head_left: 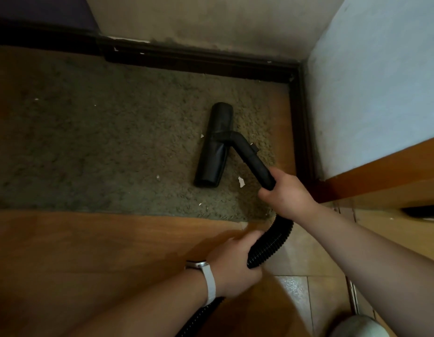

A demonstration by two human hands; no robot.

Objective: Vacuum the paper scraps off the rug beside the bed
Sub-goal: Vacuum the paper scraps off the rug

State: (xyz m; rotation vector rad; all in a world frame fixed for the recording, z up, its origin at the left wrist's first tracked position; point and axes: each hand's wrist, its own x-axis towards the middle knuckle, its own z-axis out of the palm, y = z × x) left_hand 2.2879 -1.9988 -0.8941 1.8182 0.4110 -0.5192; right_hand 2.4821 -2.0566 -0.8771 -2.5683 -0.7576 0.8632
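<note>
Left hand (pixel 231 266), white watch (pixel 208 278) on its wrist, curls round a ribbed black hose (pixel 271 242) that runs out of frame under the forearm. A grey shape (pixel 352 327) at the near right is cut off and unidentifiable. Wooden floor (pixel 77 251) meets a dark baseboard (pixel 198 62). Right hand (pixel 287 193) grips the rigid black tube (pixel 254 161). Its flat nozzle (pixel 214 144) rests on the shaggy olive rug (pixel 101 147), with white paper scraps (pixel 240 181) just beside it.

One rug (pixel 89 142), one nozzle (pixel 213 144), one hose (pixel 271 244), about six scraps (pixel 240 182).
</note>
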